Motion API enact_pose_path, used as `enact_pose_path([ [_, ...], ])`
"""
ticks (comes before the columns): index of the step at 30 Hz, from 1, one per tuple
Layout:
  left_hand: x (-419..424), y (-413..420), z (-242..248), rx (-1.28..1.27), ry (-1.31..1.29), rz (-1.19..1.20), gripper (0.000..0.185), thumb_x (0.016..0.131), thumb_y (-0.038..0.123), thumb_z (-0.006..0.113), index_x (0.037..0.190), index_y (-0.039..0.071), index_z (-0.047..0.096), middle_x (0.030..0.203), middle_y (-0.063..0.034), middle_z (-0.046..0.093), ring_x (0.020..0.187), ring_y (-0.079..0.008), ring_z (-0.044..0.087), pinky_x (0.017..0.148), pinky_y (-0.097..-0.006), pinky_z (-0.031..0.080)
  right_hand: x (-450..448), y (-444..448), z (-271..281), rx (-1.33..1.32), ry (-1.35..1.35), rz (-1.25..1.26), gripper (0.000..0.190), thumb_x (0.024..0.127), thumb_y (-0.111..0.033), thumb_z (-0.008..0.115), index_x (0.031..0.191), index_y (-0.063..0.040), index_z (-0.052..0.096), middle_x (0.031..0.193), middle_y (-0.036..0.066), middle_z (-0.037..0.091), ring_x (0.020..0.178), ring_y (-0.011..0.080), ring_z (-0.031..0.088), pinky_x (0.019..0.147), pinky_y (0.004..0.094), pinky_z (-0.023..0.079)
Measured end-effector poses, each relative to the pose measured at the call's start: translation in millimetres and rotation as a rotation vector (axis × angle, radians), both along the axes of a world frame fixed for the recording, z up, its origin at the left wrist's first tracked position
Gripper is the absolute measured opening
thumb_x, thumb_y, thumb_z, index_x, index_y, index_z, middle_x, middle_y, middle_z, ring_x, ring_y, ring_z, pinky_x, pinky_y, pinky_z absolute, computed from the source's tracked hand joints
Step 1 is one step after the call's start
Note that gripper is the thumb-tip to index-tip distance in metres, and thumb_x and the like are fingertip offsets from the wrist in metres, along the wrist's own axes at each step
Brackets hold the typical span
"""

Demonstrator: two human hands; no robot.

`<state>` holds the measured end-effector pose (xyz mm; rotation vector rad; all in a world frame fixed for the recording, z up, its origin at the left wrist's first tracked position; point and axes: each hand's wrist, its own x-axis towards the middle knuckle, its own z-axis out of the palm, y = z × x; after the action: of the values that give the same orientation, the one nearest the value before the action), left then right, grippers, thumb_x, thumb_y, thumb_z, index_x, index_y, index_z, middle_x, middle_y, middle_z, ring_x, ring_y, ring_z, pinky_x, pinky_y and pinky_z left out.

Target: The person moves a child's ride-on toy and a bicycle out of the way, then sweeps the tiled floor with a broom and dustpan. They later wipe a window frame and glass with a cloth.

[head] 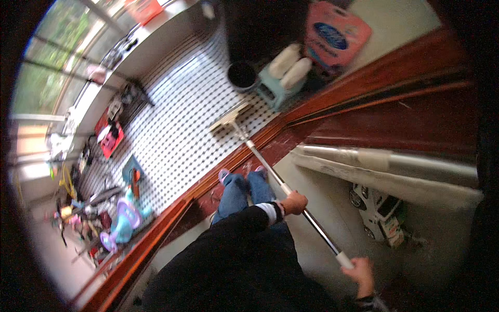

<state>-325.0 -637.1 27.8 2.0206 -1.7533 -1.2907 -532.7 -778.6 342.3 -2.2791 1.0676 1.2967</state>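
Observation:
My left hand (pixel 295 202) is closed around the middle of the metal pole of a mop (pixel 317 228). Lower down on the right, my right hand (pixel 360 273) grips the white end of the same pole. The pole slants up and left across the wooden door sill, and the mop's wide, flat head (pixel 230 118) is at the black-and-white tiled floor (pixel 171 132) beyond it. Whether the head presses on the tiles cannot be told. My feet are at the sill, just left of the pole.
Past the sill are a dark bucket (pixel 241 77), a teal stool (pixel 278 87) with white shoes, and a pink package (pixel 337 37). Toys, a dustpan (pixel 133 171) and a red tray (pixel 111 134) are at left. Long rolls (pixel 390 171) and a toy car (pixel 376 212) lie right.

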Motion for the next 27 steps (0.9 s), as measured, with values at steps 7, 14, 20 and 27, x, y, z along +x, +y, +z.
enact_pose_path([
  [7, -44, 63, -24, 0.014, -0.045, 0.019, 0.015, 0.076, 0.025, 0.062, 0.083, 0.013, 0.070, 0.083, -0.0034, 0.068, 0.078, -0.0232, 0.063, 0.069, -0.0412, 0.041, -70, 71, -57, -0.267, 0.001, 0.255, 0.050, 0.062, -0.049, 0.070, 0.074, -0.001, 0.064, 0.065, 0.017, 0.062, 0.062, 0.0343, 0.062, 0.062, 0.0453, 0.048],
  [14, 38, 143, -72, 0.101, -0.182, 0.243, 0.014, 0.076, 0.021, 0.058, 0.077, 0.014, 0.070, 0.077, -0.0051, 0.068, 0.071, -0.0229, 0.063, 0.063, -0.0413, 0.037, 5, 77, -143, -0.329, -0.034, 0.399, 0.050, 0.066, -0.049, 0.069, 0.075, -0.001, 0.062, 0.070, 0.019, 0.062, 0.066, 0.0367, 0.059, 0.061, 0.0487, 0.046],
  [20, 114, 247, -112, 0.196, -0.302, 0.457, 0.013, 0.075, 0.022, 0.056, 0.075, 0.016, 0.068, 0.080, -0.0033, 0.067, 0.081, -0.0197, 0.062, 0.072, -0.0357, 0.041, 98, 116, -205, -0.145, -0.358, 0.500, 0.042, 0.068, -0.047, 0.067, 0.076, -0.007, 0.059, 0.073, 0.017, 0.063, 0.067, 0.0364, 0.061, 0.060, 0.0475, 0.046],
  [27, 153, 336, -140, 0.142, -0.395, 0.669, 0.014, 0.075, 0.018, 0.054, 0.073, 0.016, 0.068, 0.081, -0.0024, 0.066, 0.086, -0.0201, 0.060, 0.082, -0.0367, 0.039, 182, 170, -240, -0.045, -0.443, 0.624, 0.042, 0.070, -0.048, 0.066, 0.073, -0.007, 0.058, 0.066, 0.014, 0.063, 0.060, 0.0347, 0.061, 0.056, 0.0460, 0.047],
])
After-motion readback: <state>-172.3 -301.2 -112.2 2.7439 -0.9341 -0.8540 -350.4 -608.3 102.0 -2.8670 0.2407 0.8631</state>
